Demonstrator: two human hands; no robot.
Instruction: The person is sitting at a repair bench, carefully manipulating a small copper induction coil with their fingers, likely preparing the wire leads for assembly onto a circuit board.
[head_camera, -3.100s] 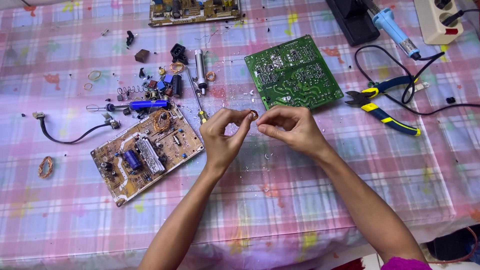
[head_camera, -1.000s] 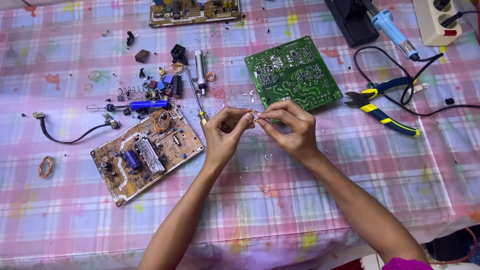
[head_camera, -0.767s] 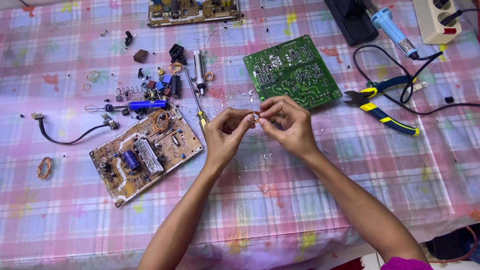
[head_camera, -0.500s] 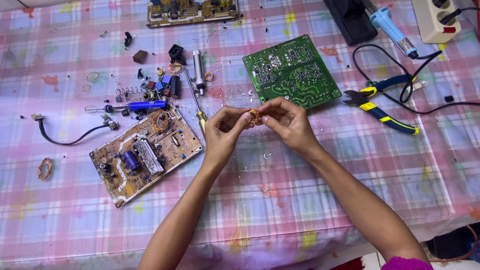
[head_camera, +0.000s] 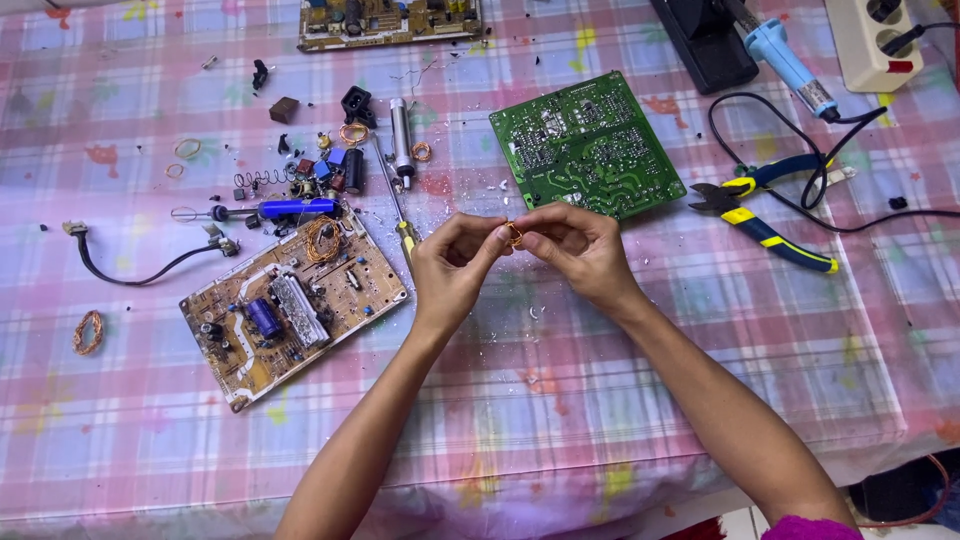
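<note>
My left hand (head_camera: 452, 268) and my right hand (head_camera: 572, 248) meet fingertip to fingertip above the table's middle. Between them they pinch a small coil of copper-coloured wire (head_camera: 514, 234). Much of the coil is hidden by the fingers. Just behind the hands lies a green circuit board (head_camera: 586, 146), solder side up. A brown circuit board (head_camera: 292, 304) with a blue capacitor and a copper coil lies to the left of my left hand.
Loose parts (head_camera: 320, 170) and a blue-handled tool (head_camera: 270, 209) lie at back left. A thin screwdriver (head_camera: 398, 218) lies beside my left hand. Yellow-and-blue pliers (head_camera: 762, 214), a blue soldering iron (head_camera: 780, 55) with black cord and a power strip (head_camera: 868, 28) are at the right.
Both hands stayed together at the same spot, with the fingers working. The copper wire between them has gone from a barely visible strand to a small coil.
</note>
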